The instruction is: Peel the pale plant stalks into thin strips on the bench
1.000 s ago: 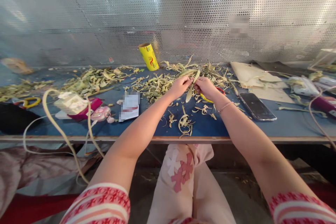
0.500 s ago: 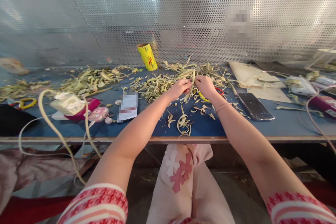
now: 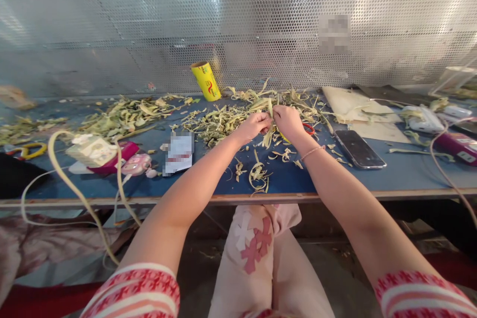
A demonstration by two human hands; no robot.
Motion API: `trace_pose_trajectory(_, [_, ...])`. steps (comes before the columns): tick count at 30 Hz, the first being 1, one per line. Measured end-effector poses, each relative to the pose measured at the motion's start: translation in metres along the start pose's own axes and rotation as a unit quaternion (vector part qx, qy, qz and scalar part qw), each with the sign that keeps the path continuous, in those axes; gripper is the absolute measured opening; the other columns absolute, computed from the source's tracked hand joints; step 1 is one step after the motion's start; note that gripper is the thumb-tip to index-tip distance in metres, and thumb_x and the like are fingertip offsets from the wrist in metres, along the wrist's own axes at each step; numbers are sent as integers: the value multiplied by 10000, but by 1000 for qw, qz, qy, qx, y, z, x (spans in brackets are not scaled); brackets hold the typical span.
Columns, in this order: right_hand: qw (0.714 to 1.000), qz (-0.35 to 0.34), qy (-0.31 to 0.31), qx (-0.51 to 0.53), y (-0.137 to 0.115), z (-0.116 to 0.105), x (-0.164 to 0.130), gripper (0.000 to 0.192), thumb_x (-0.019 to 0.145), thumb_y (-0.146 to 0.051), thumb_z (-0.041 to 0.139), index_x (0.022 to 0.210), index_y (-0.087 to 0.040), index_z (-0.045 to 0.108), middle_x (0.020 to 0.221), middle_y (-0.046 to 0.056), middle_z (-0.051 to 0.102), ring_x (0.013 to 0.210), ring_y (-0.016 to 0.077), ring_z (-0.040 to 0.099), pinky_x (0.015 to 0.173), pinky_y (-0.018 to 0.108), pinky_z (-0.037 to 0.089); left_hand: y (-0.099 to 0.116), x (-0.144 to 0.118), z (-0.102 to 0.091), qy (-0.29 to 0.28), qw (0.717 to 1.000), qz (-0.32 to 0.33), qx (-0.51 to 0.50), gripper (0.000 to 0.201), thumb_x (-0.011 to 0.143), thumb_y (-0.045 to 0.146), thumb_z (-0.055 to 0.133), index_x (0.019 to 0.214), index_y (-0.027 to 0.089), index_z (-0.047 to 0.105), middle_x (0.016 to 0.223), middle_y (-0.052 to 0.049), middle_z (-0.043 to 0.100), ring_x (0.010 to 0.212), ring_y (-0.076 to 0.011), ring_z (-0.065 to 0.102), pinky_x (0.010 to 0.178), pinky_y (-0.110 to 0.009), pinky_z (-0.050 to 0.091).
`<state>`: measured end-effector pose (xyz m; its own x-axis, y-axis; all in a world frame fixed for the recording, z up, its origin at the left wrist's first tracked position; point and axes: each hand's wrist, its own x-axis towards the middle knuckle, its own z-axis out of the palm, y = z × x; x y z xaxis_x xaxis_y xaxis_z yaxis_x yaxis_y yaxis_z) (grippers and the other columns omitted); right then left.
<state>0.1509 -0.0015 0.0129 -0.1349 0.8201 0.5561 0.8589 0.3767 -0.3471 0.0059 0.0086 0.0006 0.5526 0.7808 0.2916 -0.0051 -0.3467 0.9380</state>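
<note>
While both hands met over the blue table (image 3: 290,181), a pale leaf strip (image 3: 270,108) stood between their fingertips, its long axis running roughly from 12 o'clock, away from the person, to 6 o'clock, towards the lap. From the left hand (image 3: 254,127) it lay at about 2 o'clock; from the right hand (image 3: 288,120), at about 9. Neither hand was clearly the nearer, since the fingers of both appeared to touch it from opposite sides, the right set slightly farther out. The right hand was curled in a pinch on the strip, and the left was likewise folded, fingertips closed against it. A broad pale piece (image 3: 267,138) showed just below at 6 o'clock, though whether it belonged to the same strip could not be told.

Around the strip, a loose leaf heap (image 3: 219,124) spread from 9 o'clock past 12 to about 2. A red loop (image 3: 308,129) sat at 4 o'clock, just beside the right wrist, with a dark phone (image 3: 360,149) farther along that line. Curled trimmings (image 3: 259,174) lay at 6 o'clock, well apart from the fingers, between the two forearms.
</note>
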Motion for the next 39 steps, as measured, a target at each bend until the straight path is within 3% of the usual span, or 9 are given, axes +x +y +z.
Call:
trace_pose_trajectory(8, [999,-19,-11,-44,-4,-1,-2,244,846,-161,403,699,-164,598,708,61,610,641,152,469,594,265,250,9,-4,6,2,998,-33,-57,370,812,309,650,558,149,434,500,51,408,450,-37,368,473,-202,282])
trace_pose_trajectory(18, [999,9,23,25,1,1,1,245,808,-192,423,563,-192,409,567,-5,416,568,119,321,578,260,233,10,-3,10,46,991,-48,-115,361,851,175,578,526,145,423,459,44,386,424,-33,358,454,-187,263])
trace_pose_trajectory(25, [984,67,63,153,4,-4,3,295,823,-242,435,551,-200,332,557,-24,395,588,110,372,611,251,278,3,3,4,119,984,-42,-126,348,853,266,597,550,153,467,471,25,441,415,-55,396,458,-212,316])
trace_pose_trajectory(32, [974,65,52,209,-3,2,0,308,858,-280,417,569,-208,338,546,-31,406,591,110,379,609,248,297,-1,5,3,110,978,-94,-151,408,815,498,605,610,152,537,498,-12,513,454,-93,487,512,-249,391])
trace_pose_trajectory(39, [970,58,52,231,-4,3,-1,355,842,-295,456,544,-203,287,541,-46,308,569,92,319,572,245,257,-4,2,5,100,989,-1,-113,394,804,447,643,562,162,516,486,8,492,437,-75,443,464,-227,344])
